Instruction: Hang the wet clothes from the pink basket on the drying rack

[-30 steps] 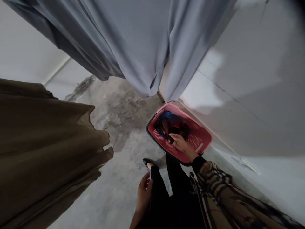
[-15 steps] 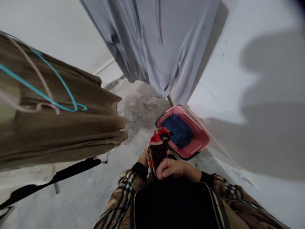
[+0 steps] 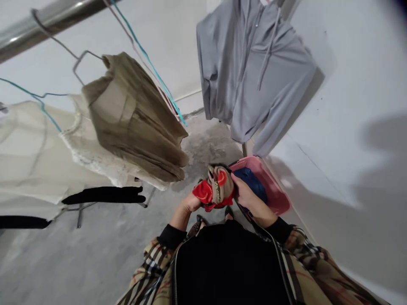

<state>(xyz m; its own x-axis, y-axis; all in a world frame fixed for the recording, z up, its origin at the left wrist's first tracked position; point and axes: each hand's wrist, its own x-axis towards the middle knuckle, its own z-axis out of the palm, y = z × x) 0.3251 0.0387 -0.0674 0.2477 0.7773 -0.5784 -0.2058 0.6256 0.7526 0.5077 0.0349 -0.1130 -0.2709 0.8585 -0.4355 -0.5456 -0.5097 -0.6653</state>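
Observation:
Both my hands hold a bunched red and tan patterned cloth (image 3: 213, 189) in front of my chest. My left hand (image 3: 190, 203) grips its lower left side with closed fingers. My right hand (image 3: 244, 193) clasps its right side. Just behind it on the concrete floor stands a pink laundry basket (image 3: 280, 200) with a dark blue garment (image 3: 254, 186) inside.
A grey hoodie (image 3: 251, 80) hangs by the white wall (image 3: 349, 127) at the right. An olive-brown garment (image 3: 133, 123) and a cream one (image 3: 28, 148) hang on wire hangers from a metal rail (image 3: 47, 19) at the left. A black rack bar (image 3: 104, 195) runs low.
My right hand took the red cloth out of the basket and lifted it; my left hand joined it. My view rose, so the rail and hangers now show.

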